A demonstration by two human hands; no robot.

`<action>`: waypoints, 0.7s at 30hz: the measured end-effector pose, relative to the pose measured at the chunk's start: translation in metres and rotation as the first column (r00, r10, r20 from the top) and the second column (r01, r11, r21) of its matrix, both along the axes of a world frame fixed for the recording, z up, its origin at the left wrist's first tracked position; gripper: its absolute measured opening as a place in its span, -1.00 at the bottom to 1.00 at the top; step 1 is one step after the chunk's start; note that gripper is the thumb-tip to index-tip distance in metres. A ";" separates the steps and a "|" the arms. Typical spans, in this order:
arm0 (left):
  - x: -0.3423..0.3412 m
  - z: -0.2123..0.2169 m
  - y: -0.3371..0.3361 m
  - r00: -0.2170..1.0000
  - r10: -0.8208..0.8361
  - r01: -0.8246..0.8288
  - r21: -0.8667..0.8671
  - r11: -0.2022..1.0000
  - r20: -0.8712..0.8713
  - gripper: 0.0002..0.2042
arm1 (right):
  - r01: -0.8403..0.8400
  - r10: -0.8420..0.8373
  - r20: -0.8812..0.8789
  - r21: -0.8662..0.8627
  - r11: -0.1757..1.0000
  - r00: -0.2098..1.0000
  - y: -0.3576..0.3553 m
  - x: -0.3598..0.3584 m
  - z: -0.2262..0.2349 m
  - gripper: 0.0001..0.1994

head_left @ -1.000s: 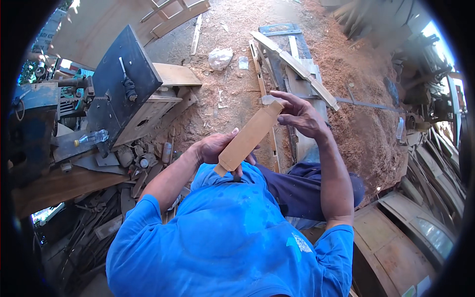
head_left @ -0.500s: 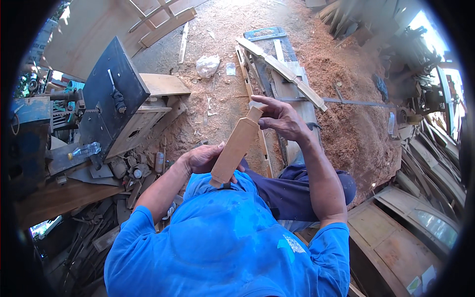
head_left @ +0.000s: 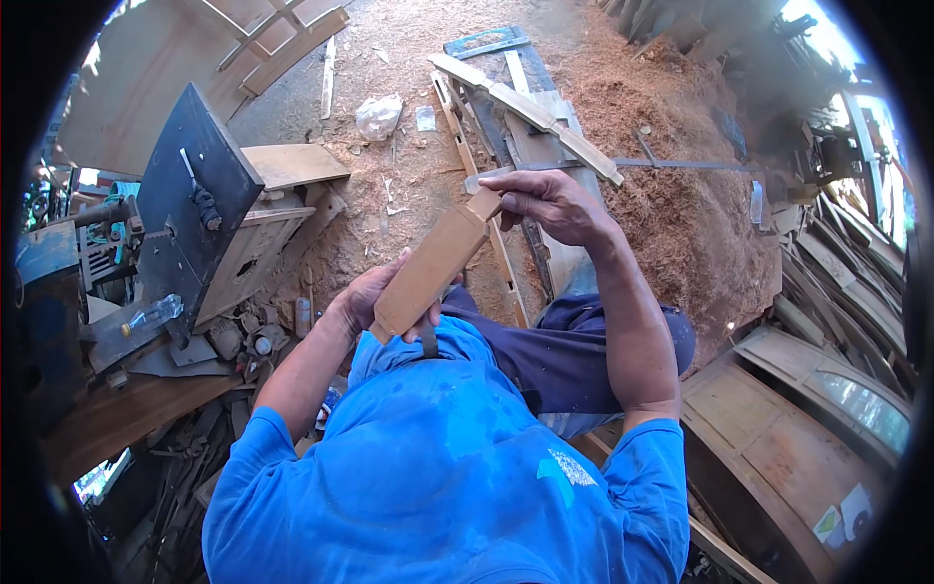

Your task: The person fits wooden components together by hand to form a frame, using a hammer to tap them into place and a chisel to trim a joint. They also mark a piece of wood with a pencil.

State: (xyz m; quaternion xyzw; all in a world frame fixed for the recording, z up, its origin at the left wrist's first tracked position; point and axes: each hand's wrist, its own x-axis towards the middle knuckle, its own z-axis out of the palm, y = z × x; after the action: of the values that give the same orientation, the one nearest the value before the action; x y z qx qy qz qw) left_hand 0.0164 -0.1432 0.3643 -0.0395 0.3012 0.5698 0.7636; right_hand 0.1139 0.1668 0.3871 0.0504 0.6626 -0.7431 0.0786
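A squared wooden block (head_left: 430,269), with a narrower tenon at each end, is held aslant in front of my waist, its far end pointing up and right. My left hand (head_left: 368,292) is wrapped round its lower part, some fingers hidden beneath. At the far end my right hand (head_left: 559,206) pinches the narrow tenon between thumb and fingers. Beyond it, a long shaped wooden post (head_left: 525,105) lies across a low bench (head_left: 486,46) with other boards.
At left stands a machine with a dark tilted panel (head_left: 199,209) and a plywood box. A plastic bottle (head_left: 151,316) lies near it. Wood shavings (head_left: 671,234) cover the ground at right. Wooden panels (head_left: 778,457) lean at the lower right, and stacked boards (head_left: 846,282) stand above them.
The block has swung to a flatter slant, its lower end moving left and up. My right fingers, spread before, have closed on the tenon. The whole view has shifted slightly.
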 end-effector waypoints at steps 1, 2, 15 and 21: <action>-0.001 -0.006 -0.003 0.998 0.018 -0.020 0.035 0.999 0.058 -0.16 | 0.013 -0.013 0.003 0.007 1.000 1.000 0.001 0.001 0.001 -0.67; -0.003 -0.010 -0.005 0.993 0.030 -0.038 0.069 0.997 0.116 -0.16 | -0.019 0.019 0.001 -0.007 1.000 1.000 0.000 0.000 0.002 -0.67; 0.011 -0.039 -0.037 0.988 0.132 -0.136 0.042 0.990 0.075 -0.13 | -0.033 0.044 0.041 -0.226 0.974 0.998 -0.031 -0.013 -0.020 -0.74; 0.011 -0.035 -0.027 0.997 0.063 -0.061 0.024 0.998 -0.045 -0.13 | 0.048 -0.042 0.039 -0.171 0.984 0.998 -0.032 -0.013 -0.008 -0.75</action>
State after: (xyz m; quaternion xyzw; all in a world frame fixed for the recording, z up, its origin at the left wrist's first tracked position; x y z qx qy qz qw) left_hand 0.0271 -0.1704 0.3297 -0.0269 0.3108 0.5974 0.7388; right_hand 0.1004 0.1351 0.3791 0.0714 0.5932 -0.7982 0.0773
